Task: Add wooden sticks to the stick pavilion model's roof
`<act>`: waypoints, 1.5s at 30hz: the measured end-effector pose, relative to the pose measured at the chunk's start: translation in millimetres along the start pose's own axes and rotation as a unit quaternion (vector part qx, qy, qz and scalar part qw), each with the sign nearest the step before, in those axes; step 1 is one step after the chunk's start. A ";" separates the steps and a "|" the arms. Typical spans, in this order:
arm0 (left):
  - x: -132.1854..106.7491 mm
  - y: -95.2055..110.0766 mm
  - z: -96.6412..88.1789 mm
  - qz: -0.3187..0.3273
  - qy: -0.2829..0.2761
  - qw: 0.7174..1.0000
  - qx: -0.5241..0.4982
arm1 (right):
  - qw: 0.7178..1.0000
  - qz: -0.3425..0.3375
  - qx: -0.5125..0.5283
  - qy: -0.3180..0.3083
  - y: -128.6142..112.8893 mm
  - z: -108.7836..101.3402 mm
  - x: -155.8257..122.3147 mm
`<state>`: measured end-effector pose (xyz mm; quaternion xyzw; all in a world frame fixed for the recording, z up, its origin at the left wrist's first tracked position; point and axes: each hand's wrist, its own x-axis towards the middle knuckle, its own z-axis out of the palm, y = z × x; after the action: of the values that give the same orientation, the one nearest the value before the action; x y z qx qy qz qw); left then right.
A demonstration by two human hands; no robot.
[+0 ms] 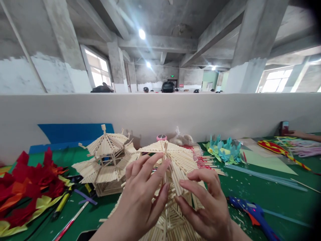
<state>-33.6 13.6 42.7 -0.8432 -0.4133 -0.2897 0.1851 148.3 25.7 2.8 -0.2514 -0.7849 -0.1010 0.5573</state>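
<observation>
A pagoda-like model of thin wooden sticks stands on the green table right before me. My left hand rests against its left side, fingers spread up over the sloped roof. My right hand touches the right side, its fingertips pinching a stick near the roof's lower edge. A second, finished stick pavilion stands just behind to the left.
Red and yellow paper flowers lie at left, with pens beside them. A blue glue gun lies at right, teal paper flowers behind. Another person's hand shows at far right. A grey partition wall bounds the table.
</observation>
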 end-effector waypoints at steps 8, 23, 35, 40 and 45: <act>1.8 1.0 -0.3 -0.009 -0.010 1.000 -0.001 | 1.000 0.008 0.001 -0.016 -0.9 -3.6 0.9; 1.5 1.5 -1.5 -0.012 -0.019 1.000 -0.006 | 0.999 0.024 0.047 -0.013 1.3 -2.1 -0.8; 4.4 1.7 -0.2 -0.007 -0.014 1.000 0.002 | 0.998 0.027 0.056 -0.013 1.3 -3.9 -1.7; 3.3 1.6 -0.1 -0.011 -0.017 1.000 0.003 | 0.998 0.032 0.056 -0.018 1.8 -3.4 -1.6; 1.7 2.1 -0.6 -0.011 -0.017 1.000 0.001 | 0.998 0.029 0.049 -0.014 0.9 -3.6 -2.1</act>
<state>-31.2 13.0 44.1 -0.8433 -0.4256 -0.2774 0.1754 152.3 24.3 2.1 -0.2478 -0.7888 -0.0421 0.5608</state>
